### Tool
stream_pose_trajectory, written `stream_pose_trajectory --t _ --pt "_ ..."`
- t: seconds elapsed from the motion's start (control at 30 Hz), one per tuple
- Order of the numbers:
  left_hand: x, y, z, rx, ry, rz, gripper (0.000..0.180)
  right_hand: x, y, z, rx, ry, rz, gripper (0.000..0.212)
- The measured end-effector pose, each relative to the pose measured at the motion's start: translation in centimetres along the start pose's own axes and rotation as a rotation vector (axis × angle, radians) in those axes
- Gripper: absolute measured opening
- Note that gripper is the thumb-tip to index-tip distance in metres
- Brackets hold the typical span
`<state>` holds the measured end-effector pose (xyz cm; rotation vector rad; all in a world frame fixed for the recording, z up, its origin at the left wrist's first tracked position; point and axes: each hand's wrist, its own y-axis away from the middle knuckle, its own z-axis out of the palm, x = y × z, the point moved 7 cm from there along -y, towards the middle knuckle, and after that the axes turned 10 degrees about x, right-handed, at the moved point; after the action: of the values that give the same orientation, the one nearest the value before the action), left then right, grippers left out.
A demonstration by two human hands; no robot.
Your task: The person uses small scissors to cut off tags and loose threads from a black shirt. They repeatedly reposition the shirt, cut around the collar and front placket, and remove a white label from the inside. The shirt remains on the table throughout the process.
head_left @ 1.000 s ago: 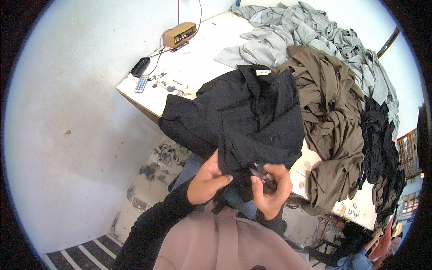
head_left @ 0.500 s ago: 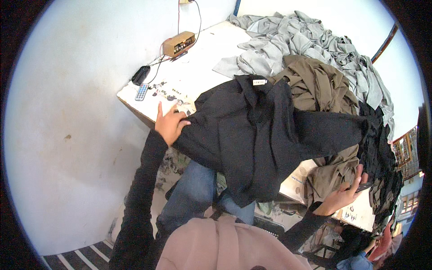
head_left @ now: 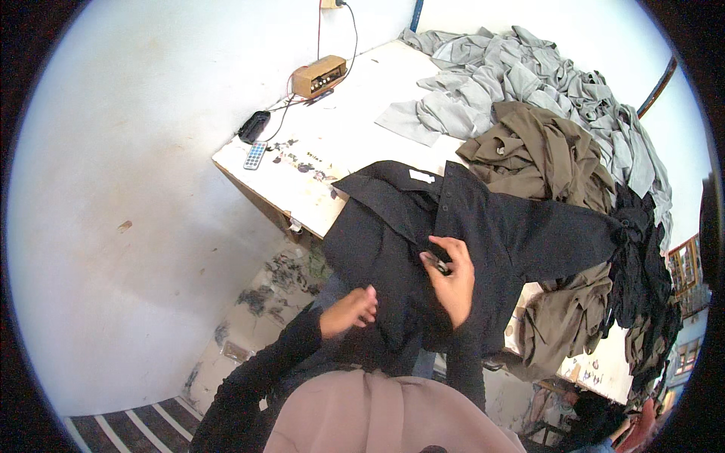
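A black collared shirt [head_left: 491,234] lies spread over the table edge and hangs toward my lap. Its collar, with a pale label [head_left: 421,176], points away from me, and its buttoned front edge runs toward me. Above the front of the shirt, my right hand [head_left: 455,291] is closed around a small dark tool [head_left: 442,266], mostly hidden by the fingers; its exact kind is unclear. Lower and to the left, my left hand [head_left: 349,312] is over the shirt's near part, fingers loosely bent and slightly blurred, with nothing seen in it.
On the white table [head_left: 370,90] are a brown box-like device [head_left: 319,76] with cables, a black case [head_left: 254,127] and a remote control [head_left: 255,155]. Heaps of grey cloth [head_left: 521,83], brown cloth [head_left: 540,151] and black cloth [head_left: 633,264] lie far and right. A wall [head_left: 136,166] stands left.
My left hand has left the shirt's left side and moved nearer to me. My right hand has come from the far right to the shirt's middle with the tool. The collar now lies opened wider.
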<state>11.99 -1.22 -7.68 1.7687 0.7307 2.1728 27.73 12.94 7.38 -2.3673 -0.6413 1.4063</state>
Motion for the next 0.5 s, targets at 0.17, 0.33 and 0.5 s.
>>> stream_pose_trajectory --t 0.17,0.33,0.5 --pt "-3.5 -3.4 -2.9 0.08 0.975 -0.182 0.07 2.6 0.1 1.5 0.025 0.267 0.019 0.034" --pt "-0.7 -3.3 -3.1 -0.177 1.256 -0.088 0.061 3.3 0.3 1.1 0.002 0.254 0.017 0.032" --pt "3.7 1.7 -3.8 0.251 1.395 0.247 0.053 3.4 -0.1 0.2 0.007 0.24 -0.062 0.034"
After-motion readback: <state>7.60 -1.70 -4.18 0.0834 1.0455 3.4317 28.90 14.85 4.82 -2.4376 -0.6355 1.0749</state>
